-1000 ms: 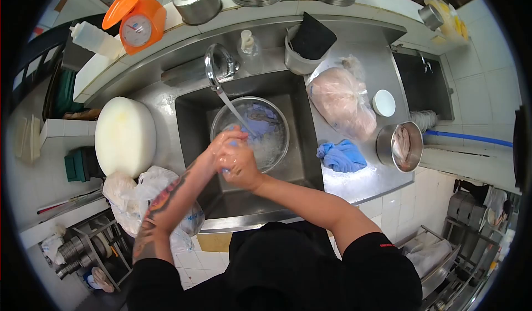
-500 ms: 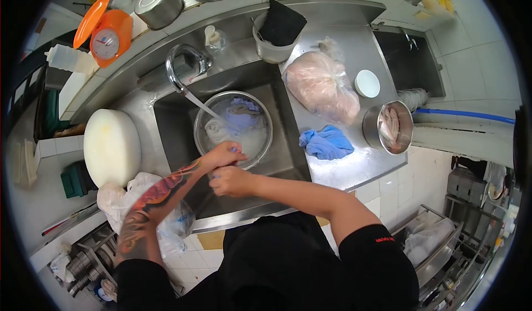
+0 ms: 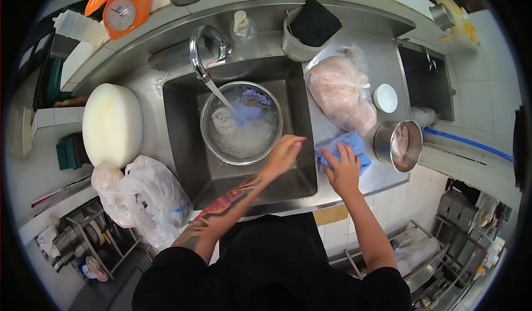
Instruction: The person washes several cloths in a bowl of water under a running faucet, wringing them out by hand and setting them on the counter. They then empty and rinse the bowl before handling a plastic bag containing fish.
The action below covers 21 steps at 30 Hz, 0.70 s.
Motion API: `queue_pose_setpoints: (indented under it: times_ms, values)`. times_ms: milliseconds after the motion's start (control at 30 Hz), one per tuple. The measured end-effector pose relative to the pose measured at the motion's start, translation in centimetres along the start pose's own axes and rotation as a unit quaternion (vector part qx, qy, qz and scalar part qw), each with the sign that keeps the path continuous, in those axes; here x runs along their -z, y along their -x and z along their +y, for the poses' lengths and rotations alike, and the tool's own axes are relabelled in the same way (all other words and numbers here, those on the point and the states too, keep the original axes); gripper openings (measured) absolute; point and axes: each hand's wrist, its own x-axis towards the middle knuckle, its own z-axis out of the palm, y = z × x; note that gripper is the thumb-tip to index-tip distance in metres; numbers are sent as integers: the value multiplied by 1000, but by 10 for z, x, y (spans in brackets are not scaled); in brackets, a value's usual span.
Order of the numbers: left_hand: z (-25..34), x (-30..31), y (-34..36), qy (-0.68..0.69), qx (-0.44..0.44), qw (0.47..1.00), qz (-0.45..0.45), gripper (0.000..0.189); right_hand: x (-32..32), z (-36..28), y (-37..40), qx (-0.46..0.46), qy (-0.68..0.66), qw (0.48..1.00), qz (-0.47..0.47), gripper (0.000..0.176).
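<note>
Over the right side of the sink (image 3: 299,172), my left hand (image 3: 282,156) holds nothing, its fingers loosely stretched toward the right. My right hand (image 3: 344,173) lies on a crumpled blue cloth (image 3: 359,145) on the steel counter, fingers spread across its near side. In the sink stands a round metal bowl (image 3: 206,139) of cloudy water. Soaking in it are a whitish cloth (image 3: 224,121) and bluish and grey cloths (image 3: 254,103). Water runs into the bowl from the curved faucet (image 3: 195,50).
Right of the sink are a bag of pale pink meat (image 3: 341,92), a white bowl (image 3: 385,98) and a pot (image 3: 382,145) holding fish or meat. A thick white block (image 3: 112,125) and plastic bags (image 3: 152,194) lie left. Behind are a soap bottle (image 3: 243,31) and an orange scale (image 3: 130,12).
My hands, close together over the bowl's near edge before, have parted and moved right. My right hand now rests on the blue cloth. The camera view has shifted slightly.
</note>
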Motion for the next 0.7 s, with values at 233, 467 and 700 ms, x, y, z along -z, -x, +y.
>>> queue_pose_setpoints:
  times_ms: [233,467,700]
  values:
    - [-210,139,19,-478,87,874,13,39,-12,27,47,-121,14,993,-3,61]
    - [-251,158,11,-517,244,816,-89,33,-17,-84,-39,-1,-197,979,54,47]
    - [-65,177,21,-219,165,961,29,27,-168,-150,-108,-23,-421,897,-135,74]
